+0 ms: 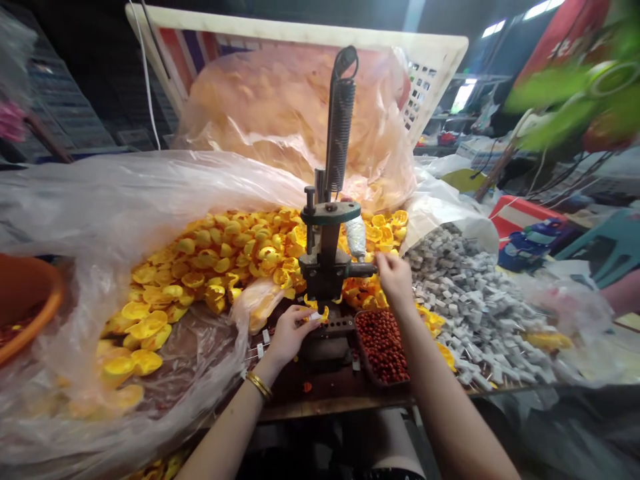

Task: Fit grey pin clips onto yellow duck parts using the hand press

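Observation:
A dark metal hand press (327, 267) with a tall spring stands in the middle. Below its head, my left hand (293, 331) pinches a small white piece (315, 316) beside a yellow shell. My right hand (393, 272) is closed around the end of the press's side handle (363, 270). Yellow plastic shells (250, 243) are heaped behind and to the left of the press. A tray of small red-brown beads (383, 343) sits right of its base. Many grey-white blocks with thin metal pins (465, 300) lie piled farther right.
Clear plastic sheeting (100, 193) covers the left side, near an orange basin (55, 307). Behind the press leans a white crate (430, 87) with a filled plastic bag. A green fan (610, 80), a blue jug (533, 245) and a teal stool (613, 243) are at the right.

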The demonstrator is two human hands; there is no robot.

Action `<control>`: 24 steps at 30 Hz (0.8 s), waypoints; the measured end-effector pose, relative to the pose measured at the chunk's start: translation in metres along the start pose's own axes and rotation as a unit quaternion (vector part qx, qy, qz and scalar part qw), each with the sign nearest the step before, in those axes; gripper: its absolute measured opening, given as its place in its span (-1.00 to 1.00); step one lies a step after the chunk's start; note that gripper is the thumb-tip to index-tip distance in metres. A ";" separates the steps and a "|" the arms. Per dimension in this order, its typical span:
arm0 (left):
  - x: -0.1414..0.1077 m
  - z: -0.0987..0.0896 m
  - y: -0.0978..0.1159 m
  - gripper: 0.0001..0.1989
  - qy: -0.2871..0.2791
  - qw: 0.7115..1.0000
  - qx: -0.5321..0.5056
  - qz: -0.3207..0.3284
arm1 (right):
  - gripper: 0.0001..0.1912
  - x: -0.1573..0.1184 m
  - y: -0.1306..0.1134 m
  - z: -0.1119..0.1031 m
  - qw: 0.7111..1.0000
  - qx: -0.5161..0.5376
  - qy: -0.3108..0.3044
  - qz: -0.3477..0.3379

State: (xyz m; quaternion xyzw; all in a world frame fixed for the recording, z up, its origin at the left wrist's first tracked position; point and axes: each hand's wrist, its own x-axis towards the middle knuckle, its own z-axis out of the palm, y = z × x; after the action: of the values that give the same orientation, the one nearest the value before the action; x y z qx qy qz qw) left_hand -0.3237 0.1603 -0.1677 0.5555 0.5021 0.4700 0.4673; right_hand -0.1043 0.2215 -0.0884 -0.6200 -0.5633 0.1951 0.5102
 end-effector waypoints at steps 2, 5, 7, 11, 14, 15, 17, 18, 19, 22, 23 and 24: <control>-0.001 0.000 -0.001 -0.76 -0.018 1.000 0.016 0.017 | -0.56 0.054 -0.031 -0.002 0.999 0.044 -0.020 -0.004; -0.003 0.001 -0.001 -0.81 -0.025 0.999 0.027 0.031 | -0.48 0.087 -0.082 -0.002 0.966 0.228 -0.119 -0.012; -0.004 0.001 0.000 -0.84 -0.022 0.999 0.029 0.034 | -0.53 0.064 -0.103 -0.011 0.953 0.273 -0.102 -0.082; -0.004 -0.001 0.001 -0.84 -0.016 1.000 0.016 0.021 | -0.68 -0.013 -0.107 -0.036 0.921 0.295 0.052 -0.248; 0.001 0.006 0.002 -0.77 -0.007 1.000 -0.010 -0.020 | -0.66 -0.008 -0.104 -0.035 0.923 0.294 0.045 -0.246; 0.002 0.009 0.004 -0.72 -0.004 0.999 -0.020 -0.036 | -0.64 0.009 -0.104 -0.029 0.932 0.291 0.012 -0.216; -0.001 0.011 0.011 -0.64 0.003 0.997 -0.034 -0.064 | -0.57 0.050 -0.101 -0.013 0.947 0.289 -0.057 -0.132; -0.007 0.007 0.017 -0.61 0.009 0.996 -0.040 -0.075 | -0.54 0.069 -0.096 -0.007 0.952 0.280 -0.089 -0.087; -0.017 -0.004 0.025 -0.60 0.012 0.996 -0.036 -0.084 | -0.50 0.083 -0.089 -0.002 0.959 0.254 -0.117 -0.046; -0.062 -0.072 0.053 -0.65 0.022 0.993 0.079 -0.080 | -0.44 0.098 -0.048 -0.015 0.985 0.016 -0.171 0.001; -0.079 -0.104 0.062 -0.68 0.057 0.984 0.160 -0.050 | -0.46 0.094 -0.029 -0.027 0.980 -0.087 -0.176 -0.005; -0.094 -0.135 0.070 -0.68 0.084 0.967 0.241 -0.023 | -0.53 0.089 -0.009 -0.041 0.971 -0.161 -0.173 -0.009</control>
State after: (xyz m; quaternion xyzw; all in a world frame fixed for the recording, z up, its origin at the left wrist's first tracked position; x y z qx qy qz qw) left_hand -0.4547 0.0692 -0.0871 0.5987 0.6504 0.3691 0.2870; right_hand -0.0500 0.2830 -0.0347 -0.6459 -0.6726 0.2015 0.2996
